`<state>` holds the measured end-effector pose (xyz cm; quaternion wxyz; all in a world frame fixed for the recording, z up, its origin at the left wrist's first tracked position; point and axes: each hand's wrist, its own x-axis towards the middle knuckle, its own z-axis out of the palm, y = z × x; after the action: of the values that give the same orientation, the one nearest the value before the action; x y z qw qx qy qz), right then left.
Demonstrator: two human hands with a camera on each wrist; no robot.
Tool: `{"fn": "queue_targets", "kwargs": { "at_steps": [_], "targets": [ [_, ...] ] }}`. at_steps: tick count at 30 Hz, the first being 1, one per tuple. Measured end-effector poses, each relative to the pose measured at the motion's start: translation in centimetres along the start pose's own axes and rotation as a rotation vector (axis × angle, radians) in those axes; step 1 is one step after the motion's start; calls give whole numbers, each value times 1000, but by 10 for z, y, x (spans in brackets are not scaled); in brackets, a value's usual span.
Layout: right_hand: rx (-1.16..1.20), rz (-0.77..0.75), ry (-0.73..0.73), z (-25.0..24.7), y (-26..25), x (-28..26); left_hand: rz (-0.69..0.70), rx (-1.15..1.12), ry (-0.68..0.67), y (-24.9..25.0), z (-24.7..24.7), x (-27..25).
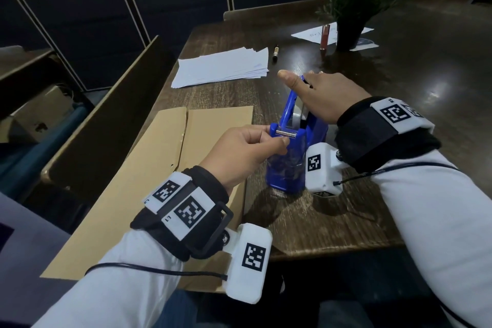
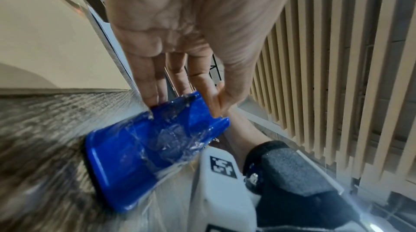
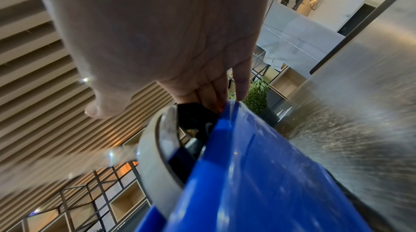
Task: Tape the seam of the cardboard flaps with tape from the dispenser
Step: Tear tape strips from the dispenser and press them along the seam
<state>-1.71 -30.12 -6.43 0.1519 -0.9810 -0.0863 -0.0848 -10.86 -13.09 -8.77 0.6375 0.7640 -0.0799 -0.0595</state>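
A blue tape dispenser (image 1: 287, 168) stands on the dark wooden table, just right of the cardboard box. The box's two closed flaps (image 1: 207, 141) meet at a seam (image 1: 185, 136) that shows bare cardboard. My left hand (image 1: 277, 138) is at the dispenser's metal cutter end, thumb and forefinger pinching the clear tape there. In the left wrist view the left hand (image 2: 215, 109) touches the dispenser (image 2: 126, 164), whose front carries crumpled clear tape. My right hand (image 1: 303, 82) grips the dispenser's far top, thumb sticking out. In the right wrist view its fingers (image 3: 216, 100) curl over the blue wall (image 3: 258, 173) beside the tape roll (image 3: 153, 155).
One long box flap (image 1: 111, 120) stands upright on the left. Behind the dispenser lie a stack of white paper (image 1: 221, 66) and a pen (image 1: 275, 53). A potted plant (image 1: 351, 8) and a small tube (image 1: 325, 36) stand at the back. The table's front edge (image 1: 332, 247) runs close to me.
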Motion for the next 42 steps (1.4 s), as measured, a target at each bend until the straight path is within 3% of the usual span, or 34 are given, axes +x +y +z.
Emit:
{"fn": "queue_targets", "kwargs": {
  "at_steps": [8, 18, 23, 26, 32, 35, 37, 40, 42],
  "targets": [
    [9, 4, 6, 0, 1, 2, 57, 125, -17, 2, -4, 0],
    [15, 21, -18, 0, 0, 1, 1, 230, -93, 16, -12, 2],
    [7, 21, -21, -5, -3, -3, 23, 465, -154, 18, -20, 2],
    [29, 23, -32, -4, -2, -3, -32, 379, -178, 18, -30, -3],
    [150, 25, -117, -8, -3, -8, 47, 419, -82, 13, -58, -24],
    [148, -24, -49, -11, -8, -14, 35, 390, -41, 11, -73, -34],
    [126, -84, 70, -16, -19, -20, 44, 394, -6, 9, -81, -37],
    [148, -228, 251, -22, -47, -32, 55, 380, 40, 9, -91, -39],
    [234, -324, 288, -22, -69, -41, 66, 343, 67, 10, -97, -40]
  ]
}}
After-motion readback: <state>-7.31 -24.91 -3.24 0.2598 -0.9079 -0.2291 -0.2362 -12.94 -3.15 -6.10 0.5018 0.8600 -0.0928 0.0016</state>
